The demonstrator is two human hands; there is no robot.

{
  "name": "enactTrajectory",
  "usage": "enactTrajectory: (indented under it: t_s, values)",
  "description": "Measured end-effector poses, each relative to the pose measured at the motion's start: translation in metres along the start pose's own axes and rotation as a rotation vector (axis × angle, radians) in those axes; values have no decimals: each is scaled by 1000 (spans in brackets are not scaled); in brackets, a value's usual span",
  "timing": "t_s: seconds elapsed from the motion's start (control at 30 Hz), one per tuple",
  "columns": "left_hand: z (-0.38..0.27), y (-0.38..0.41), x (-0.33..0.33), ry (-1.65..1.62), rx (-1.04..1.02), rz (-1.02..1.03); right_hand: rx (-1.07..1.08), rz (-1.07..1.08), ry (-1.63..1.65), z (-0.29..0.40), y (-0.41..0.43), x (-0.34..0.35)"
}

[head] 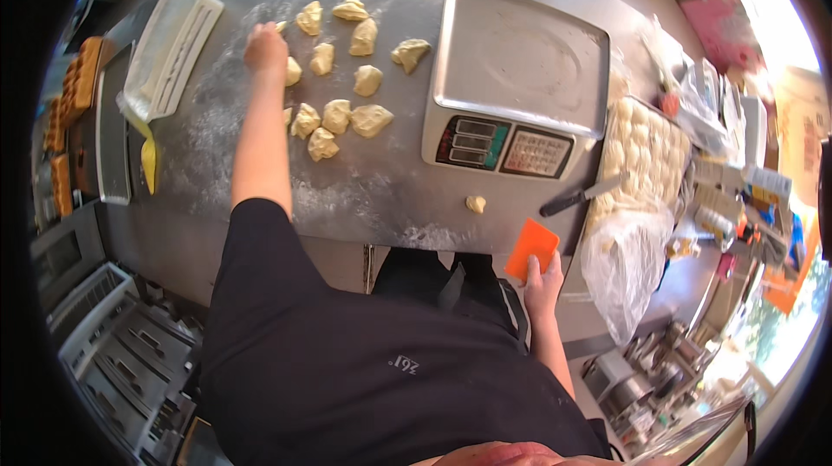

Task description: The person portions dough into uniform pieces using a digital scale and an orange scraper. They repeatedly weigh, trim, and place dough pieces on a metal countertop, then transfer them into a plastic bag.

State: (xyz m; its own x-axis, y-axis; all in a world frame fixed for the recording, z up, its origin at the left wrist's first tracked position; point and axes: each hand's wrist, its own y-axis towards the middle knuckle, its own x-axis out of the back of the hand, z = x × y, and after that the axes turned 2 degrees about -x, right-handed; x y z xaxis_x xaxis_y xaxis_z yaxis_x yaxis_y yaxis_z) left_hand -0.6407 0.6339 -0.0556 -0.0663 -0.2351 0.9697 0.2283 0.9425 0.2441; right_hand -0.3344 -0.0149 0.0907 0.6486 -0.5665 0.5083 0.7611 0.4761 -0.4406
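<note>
My left hand (266, 49) reaches across the floured steel worktop (214, 148), at the left side of a loose group of pale dough pieces (336, 116). Its fingers look curled beside a piece of dough (281, 26) that is mostly hidden, and I cannot tell if they hold it. At the worktop's front edge, my right hand (543, 284) grips an orange dough scraper (533, 249). A small lump of dough (476, 204) lies alone just left of the scraper. Behind that lump stands a digital scale (520, 57) with a bare metal pan.
A black-handled knife (582, 196) lies right of the scale, its blade towards a tray of dough balls (643, 148) partly covered by a clear plastic bag (627, 264). Far left are a white plastic bin (172, 44) and a yellow-bladed tool (149, 164).
</note>
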Motion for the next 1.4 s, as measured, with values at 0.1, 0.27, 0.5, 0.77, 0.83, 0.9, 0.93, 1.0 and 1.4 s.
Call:
enactTrajectory:
  t_s: [0.1, 0.27, 0.5, 0.77, 0.83, 0.9, 0.93, 1.0, 1.4]
  values:
    - [2, 11, 9, 102, 27, 258, 30, 18, -39, -11, 1, -3]
    - [-42, 1, 27, 75, 34, 334, -63, 52, 45, 9, -2, -13]
    - [22, 2, -46, -160, 21, 197, -276, 299, 375, -20, 31, -4]
    - [14, -4, 10, 44, 121, 198, 206, -166, -314, -2, 16, 94]
    - [34, 14, 16, 5, 80, 4, 179, -285, -334, -30, 35, 135]
    - [62, 35, 42, -3, 9, -233, 127, -382, -397, -74, 72, 166]
    - [14, 18, 38, -26, 33, -360, 40, -367, -412, -96, 80, 183]
    - [-39, -19, 67, -264, -72, -433, -86, -282, -376, -128, 108, 201]
    - [-486, -442, 311, -1394, -1012, 623, -304, -104, 278, -115, 152, 190]
